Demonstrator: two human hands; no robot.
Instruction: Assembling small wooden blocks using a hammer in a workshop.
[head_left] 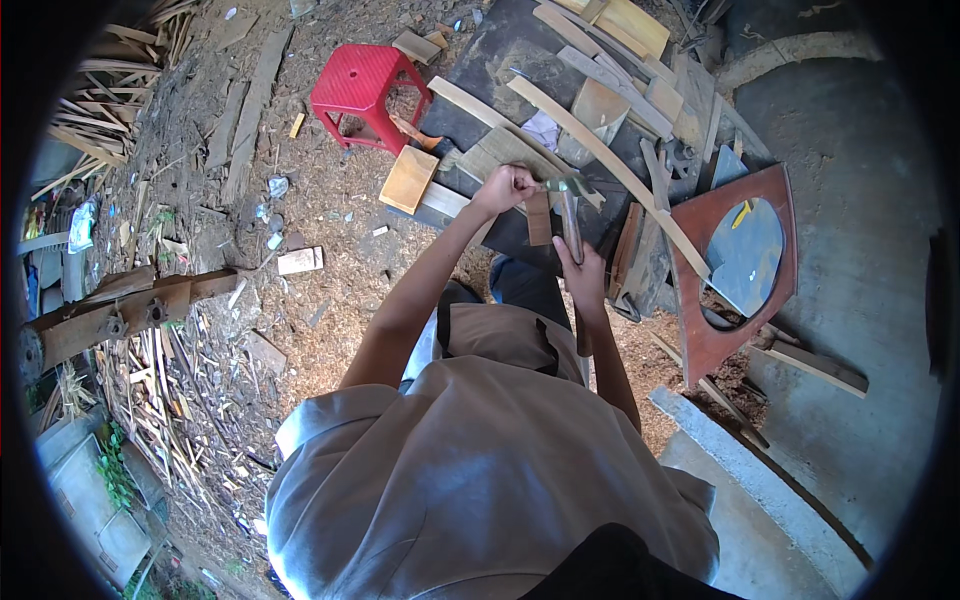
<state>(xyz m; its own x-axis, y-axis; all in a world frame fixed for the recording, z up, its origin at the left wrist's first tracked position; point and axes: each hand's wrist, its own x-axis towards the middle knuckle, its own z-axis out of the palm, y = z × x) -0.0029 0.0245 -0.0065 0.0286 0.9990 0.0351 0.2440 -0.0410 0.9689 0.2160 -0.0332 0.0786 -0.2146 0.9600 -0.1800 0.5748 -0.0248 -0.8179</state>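
Note:
My right hand (582, 272) is wrapped round the wooden handle of a hammer (571, 225). The hammer's head is at the far end, just right of my left hand (507, 188). The fingers of that left hand are closed in a pinch; what they hold is too small to make out. A small brown wood block (538, 220) lies just below the hammer head, between the two hands. Under and beyond my left hand lies a flat greyish board (500, 150) on the dark work surface (480, 62).
Long curved wood strips (600, 150) and loose offcuts cover the work surface. A red plastic stool (362, 90) stands at its left, near a light wood block (408, 180). On the right leans a reddish-brown panel (690, 300) with an oval opening. Shavings (330, 360) litter the ground.

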